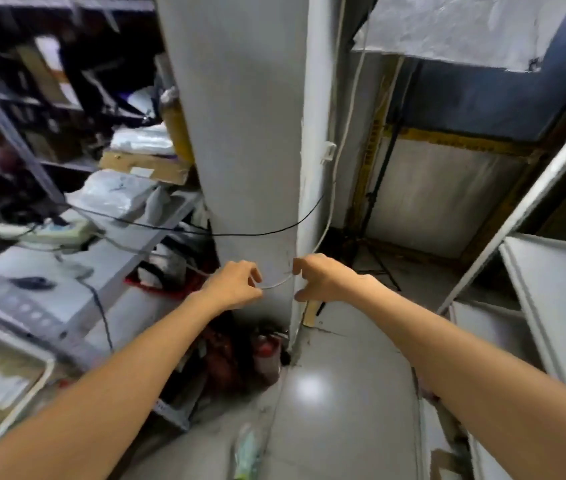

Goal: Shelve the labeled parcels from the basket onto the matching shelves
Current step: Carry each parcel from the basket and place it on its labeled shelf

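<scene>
Left hand, right hand: each grip loosely curled, empty; parcels well left.

Left hand: extended forward on a bare outstretched arm, fingers loosely curled, empty. Right hand: extended likewise, near the left but not touching, fingers and thumb curved apart, empty.

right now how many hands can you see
2. The left hand is in front of the grey pillar, the right hand beside it at its right edge; both hold nothing.
</scene>
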